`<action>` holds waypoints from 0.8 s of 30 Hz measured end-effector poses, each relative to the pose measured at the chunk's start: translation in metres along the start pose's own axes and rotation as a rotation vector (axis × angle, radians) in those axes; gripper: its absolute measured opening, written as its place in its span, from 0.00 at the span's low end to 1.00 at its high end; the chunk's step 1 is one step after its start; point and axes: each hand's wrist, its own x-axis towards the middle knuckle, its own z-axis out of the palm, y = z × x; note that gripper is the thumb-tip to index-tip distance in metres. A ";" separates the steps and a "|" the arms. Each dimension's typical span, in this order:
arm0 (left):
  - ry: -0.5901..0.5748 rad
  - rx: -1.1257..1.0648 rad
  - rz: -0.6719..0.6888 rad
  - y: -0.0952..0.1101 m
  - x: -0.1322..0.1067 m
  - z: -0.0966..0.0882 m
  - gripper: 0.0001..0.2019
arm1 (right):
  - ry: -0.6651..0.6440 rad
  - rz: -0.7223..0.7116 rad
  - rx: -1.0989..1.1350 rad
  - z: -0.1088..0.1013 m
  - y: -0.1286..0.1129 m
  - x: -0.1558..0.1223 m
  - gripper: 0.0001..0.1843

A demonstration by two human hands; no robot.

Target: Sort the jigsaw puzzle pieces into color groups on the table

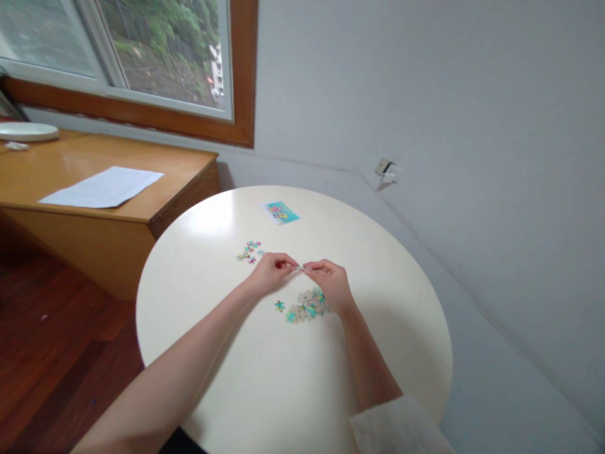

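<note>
Over the middle of the round white table [198,252], my left hand [274,271] and my right hand [331,282] meet fingertip to fingertip. Both are closed in a pinch on small jigsaw puzzle pieces [301,267], seen almost edge-on; I cannot tell whether they are joined. Just below my right hand lies a heap of puzzle pieces [307,307], some grey side up, some turquoise. One loose turquoise piece [280,306] sits left of that heap. A smaller scatter of coloured pieces [249,251] lies beyond my left hand, partly next to its knuckles.
A small picture card [282,212] with a turquoise print lies toward the table's far side. At the left stands a wooden desk [189,165] bearing a paper sheet [104,187] and a round white object [28,131]. A wall socket with a plug [388,170] is beyond the table.
</note>
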 end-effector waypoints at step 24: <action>-0.002 -0.074 -0.032 -0.001 0.000 -0.001 0.11 | -0.011 0.000 0.029 0.000 0.000 0.000 0.16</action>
